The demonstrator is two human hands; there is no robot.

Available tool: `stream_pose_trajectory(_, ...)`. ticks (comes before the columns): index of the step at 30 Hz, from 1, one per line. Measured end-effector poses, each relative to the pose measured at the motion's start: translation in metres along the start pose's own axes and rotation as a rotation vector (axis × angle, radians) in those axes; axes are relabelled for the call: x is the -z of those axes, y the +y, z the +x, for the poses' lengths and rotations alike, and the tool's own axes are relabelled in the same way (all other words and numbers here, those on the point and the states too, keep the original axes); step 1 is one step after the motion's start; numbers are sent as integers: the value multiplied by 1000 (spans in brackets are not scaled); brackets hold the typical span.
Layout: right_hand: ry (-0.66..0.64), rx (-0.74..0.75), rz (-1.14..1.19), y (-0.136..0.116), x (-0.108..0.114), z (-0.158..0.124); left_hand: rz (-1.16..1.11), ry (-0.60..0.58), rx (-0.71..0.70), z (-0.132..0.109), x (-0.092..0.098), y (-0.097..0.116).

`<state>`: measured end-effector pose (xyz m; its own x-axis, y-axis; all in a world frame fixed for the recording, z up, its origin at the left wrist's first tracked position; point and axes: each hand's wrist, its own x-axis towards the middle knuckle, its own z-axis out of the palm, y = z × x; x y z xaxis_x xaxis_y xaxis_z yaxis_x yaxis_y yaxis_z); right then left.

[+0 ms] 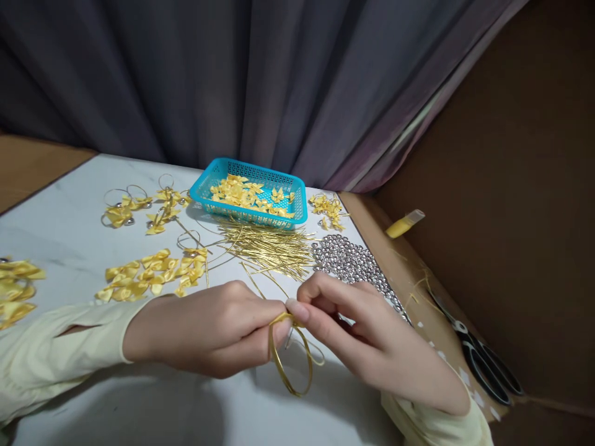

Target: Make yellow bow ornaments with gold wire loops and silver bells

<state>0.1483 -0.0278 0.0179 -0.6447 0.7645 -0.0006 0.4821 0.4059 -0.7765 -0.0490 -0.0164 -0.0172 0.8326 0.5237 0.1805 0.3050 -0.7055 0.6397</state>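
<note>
Between my two hands is a loop of shiny gold cord, hanging below the fingertips, with loose cord ends sticking up behind. My left hand is closed, thumb and forefinger pinching the cord where the loop meets. Close against it, my right hand pinches the same spot, thumb and finger together. A thinner pale loop shows beside the gold one. The exact knot is hidden by the fingertips. Just beyond the hands lies a pile of cut gold cords, and to its right a heap of small silver bells or beads.
A turquoise basket of yellow ribbon bows stands at the back. Yellow bows and bow pieces with cord loops lie at left; more bows lie right of the basket. Black-handled scissors and a yellow tube lie at right.
</note>
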Motion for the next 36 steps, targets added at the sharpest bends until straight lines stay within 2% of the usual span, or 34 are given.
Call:
stream_pose_trajectory(9, -7, -3, -12, 0, 1, 0, 6, 11, -28, 0, -1, -3)
stream_pose_trajectory(14, 157, 3, -28, -4, 3, -5, 5, 71, -31, 1, -1, -4)
stream_pose_trajectory(18, 148, 49, -111, -6, -2, -10, 15, 122, -30, 1, -3, -4)
stream_pose_trajectory(21, 155, 67, -208, -7, -8, -12, 90, 194, -76, 1, -7, -6)
stream_pose_trajectory(28, 350, 31, -507, -7, -23, -18, 362, 388, -207, 2, -16, -11)
stream_pose_trajectory(31, 313, -6, -464, -7, -25, -17, 400, 411, -232, 2, -16, -10)
stream_pose_trajectory(36, 123, -162, -156, -8, -21, -5, 362, 412, -253, 2, -16, -10)
